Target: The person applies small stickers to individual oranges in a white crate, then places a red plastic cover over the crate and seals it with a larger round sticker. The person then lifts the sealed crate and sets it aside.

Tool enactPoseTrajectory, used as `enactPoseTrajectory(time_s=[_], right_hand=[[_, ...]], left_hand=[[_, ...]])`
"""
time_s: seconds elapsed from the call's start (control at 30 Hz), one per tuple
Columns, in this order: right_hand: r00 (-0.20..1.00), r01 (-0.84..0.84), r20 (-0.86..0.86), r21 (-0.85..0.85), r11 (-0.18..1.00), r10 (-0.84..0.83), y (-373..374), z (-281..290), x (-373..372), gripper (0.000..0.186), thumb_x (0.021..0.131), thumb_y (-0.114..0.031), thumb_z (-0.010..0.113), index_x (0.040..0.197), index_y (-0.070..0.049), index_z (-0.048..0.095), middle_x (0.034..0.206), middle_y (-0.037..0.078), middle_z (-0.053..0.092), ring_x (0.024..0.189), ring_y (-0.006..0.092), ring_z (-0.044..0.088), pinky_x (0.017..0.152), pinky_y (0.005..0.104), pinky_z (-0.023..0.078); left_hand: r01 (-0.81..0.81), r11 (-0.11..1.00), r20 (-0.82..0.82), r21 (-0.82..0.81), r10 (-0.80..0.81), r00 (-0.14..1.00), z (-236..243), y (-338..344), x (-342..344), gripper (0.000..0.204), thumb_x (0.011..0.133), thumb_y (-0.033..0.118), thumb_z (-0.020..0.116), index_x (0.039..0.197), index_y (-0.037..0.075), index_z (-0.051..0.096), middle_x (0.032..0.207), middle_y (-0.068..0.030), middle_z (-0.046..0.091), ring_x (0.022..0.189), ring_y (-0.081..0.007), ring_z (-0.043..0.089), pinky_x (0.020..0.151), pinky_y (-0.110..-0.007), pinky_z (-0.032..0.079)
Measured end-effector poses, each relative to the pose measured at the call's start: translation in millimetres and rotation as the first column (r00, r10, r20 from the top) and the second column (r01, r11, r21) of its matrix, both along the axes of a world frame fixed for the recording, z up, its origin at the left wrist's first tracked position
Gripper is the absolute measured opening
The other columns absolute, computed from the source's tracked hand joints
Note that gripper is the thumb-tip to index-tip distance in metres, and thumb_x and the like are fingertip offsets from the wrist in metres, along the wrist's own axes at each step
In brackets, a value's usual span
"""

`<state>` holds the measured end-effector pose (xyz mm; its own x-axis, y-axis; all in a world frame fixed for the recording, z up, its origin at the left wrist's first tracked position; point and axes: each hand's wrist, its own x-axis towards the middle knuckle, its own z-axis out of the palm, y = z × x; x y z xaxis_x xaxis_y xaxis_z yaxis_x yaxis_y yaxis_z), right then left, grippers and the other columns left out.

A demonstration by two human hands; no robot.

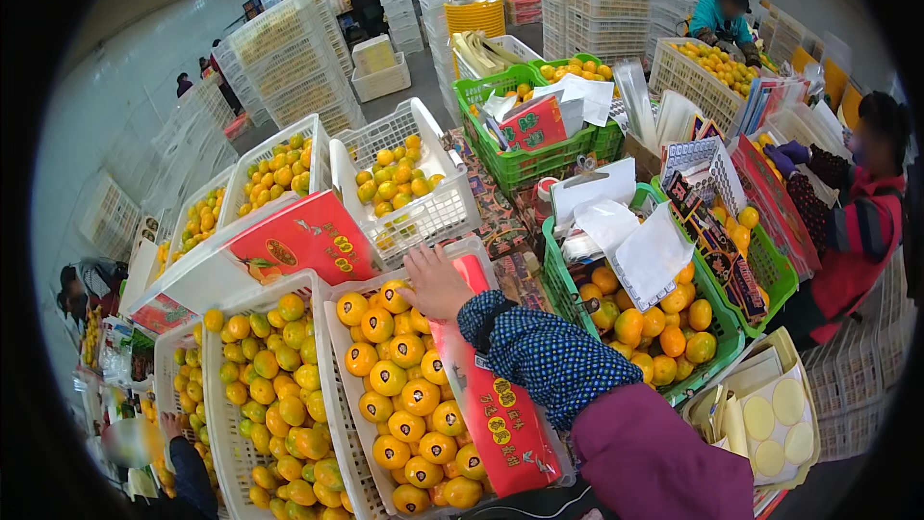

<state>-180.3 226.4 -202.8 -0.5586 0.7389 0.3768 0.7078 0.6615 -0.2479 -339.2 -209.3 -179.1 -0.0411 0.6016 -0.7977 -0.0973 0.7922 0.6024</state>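
My right hand [433, 279], in a purple sleeve with a blue dotted cuff, reaches forward with fingers spread at the far end of a white crate of stickered oranges [404, 395]. It is over or touching the oranges and a long red printed cardboard piece [510, 433] along the crate's right side; exact contact is unclear. Left of that crate stands another of unstickered yellow-green oranges [269, 376]. Beyond my fingers are a red printed carton [303, 241] and a white crate partly filled with oranges [395, 183]. My left hand is not in view.
Green crates [664, 366] hold oranges and papers at right; sticker sheets [770, 409] lie below them. Co-workers work at far right [857, 221] and back right [722, 24]. Another person's hand [171, 424] shows lower left. Tall crate stacks [587, 0] stand behind.
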Motion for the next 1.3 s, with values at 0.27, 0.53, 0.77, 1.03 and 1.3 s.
enactPoseTrajectory(time_s=[0.27,0.53,0.77,1.03,1.3], right_hand=[[0.999,0.005,0.051,-0.229,0.973,0.007,29.3,12.8,-15.5,0.059,0.103,-0.055,0.052,0.113,-0.001,0.073,0.109,0.019,0.076,0.113,0.0374,0.068,0.101,0.0517,0.046],[0.995,0.044,0.097,-0.228,0.973,-0.023,35.0,11.0,-23.4,0.059,0.101,-0.057,0.053,0.103,-0.004,0.078,0.099,0.019,0.078,0.096,0.0378,0.074,0.088,0.0508,0.053],[0.996,0.057,0.085,-0.211,0.976,-0.040,40.8,4.3,-26.9,0.061,0.100,-0.059,0.054,0.103,-0.004,0.080,0.100,0.018,0.079,0.096,0.0369,0.075,0.087,0.0511,0.054],[0.991,0.050,0.129,-0.254,0.966,-0.017,29.5,7.6,-3.4,0.060,0.100,-0.059,0.052,0.106,-0.005,0.079,0.103,0.019,0.079,0.100,0.0361,0.075,0.088,0.0513,0.058],[0.993,0.085,0.103,-0.300,0.950,-0.056,9.1,12.3,50.9,0.059,0.099,-0.057,0.054,0.112,-0.004,0.076,0.104,0.021,0.077,0.101,0.0371,0.074,0.088,0.0518,0.057]], left_hand=[[-0.048,0.998,0.017,-0.040,0.048,0.999,-11.3,-5.6,-4.1,0.056,0.100,0.016,0.067,0.147,-0.001,0.043,0.114,-0.0158,0.075,0.104,-0.0272,0.073,0.092,-0.039,0.058],[-0.122,0.991,0.037,-0.059,0.124,0.992,-28.1,-30.6,-7.0,0.048,0.099,0.013,0.068,0.141,-0.001,0.050,0.111,-0.0149,0.076,0.102,-0.0257,0.073,0.091,-0.038,0.059],[-0.209,0.978,0.023,0.001,0.209,0.978,-58.2,-67.6,-7.4,0.041,0.098,0.010,0.068,0.135,-0.002,0.055,0.109,-0.0141,0.077,0.100,-0.0243,0.074,0.090,-0.037,0.059],[-0.314,0.947,-0.018,0.064,0.316,0.949,-97.3,-105.7,10.0,0.034,0.097,0.007,0.068,0.129,-0.002,0.062,0.106,-0.0131,0.078,0.098,-0.0227,0.075,0.089,-0.035,0.060],[-0.333,0.942,-0.018,0.039,0.334,0.942,-110.8,-128.3,40.6,0.027,0.096,0.003,0.069,0.122,-0.003,0.068,0.104,-0.0122,0.078,0.095,-0.0212,0.075,0.088,-0.034,0.060]])
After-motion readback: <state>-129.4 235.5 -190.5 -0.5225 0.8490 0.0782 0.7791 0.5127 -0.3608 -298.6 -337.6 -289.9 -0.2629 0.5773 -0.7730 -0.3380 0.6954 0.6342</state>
